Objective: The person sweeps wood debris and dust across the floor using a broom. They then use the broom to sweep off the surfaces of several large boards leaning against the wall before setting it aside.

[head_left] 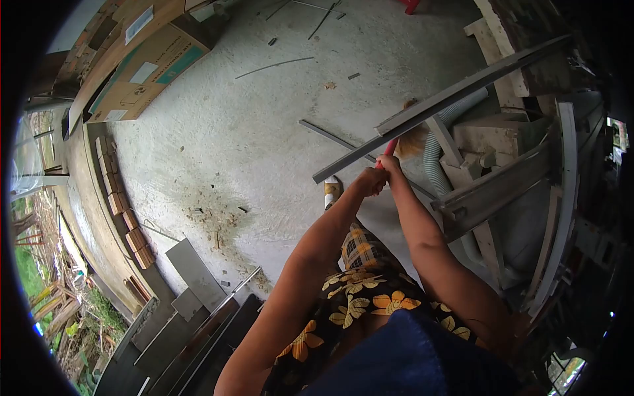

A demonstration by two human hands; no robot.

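Both hands are together on a red handle (391, 146) in front of my body. My left hand (372, 181) is closed round its lower end, and my right hand (389, 165) is closed on it just beside and above. The handle passes under a long grey metal bar (356, 158). Beyond the bar shows a tan bristle head (414, 135), partly hidden, like that of a broom, near the concrete floor (264, 112). Which arm ends in which fist is partly hard to see where the hands overlap.
Debris (214, 221) lies scattered on the floor at left. A cardboard box (148, 72) stands at upper left, bricks (119, 201) along the left edge. A ribbed grey hose (432, 162) and a machine frame (495, 142) are at right. Panels (191, 267) lean at lower left.
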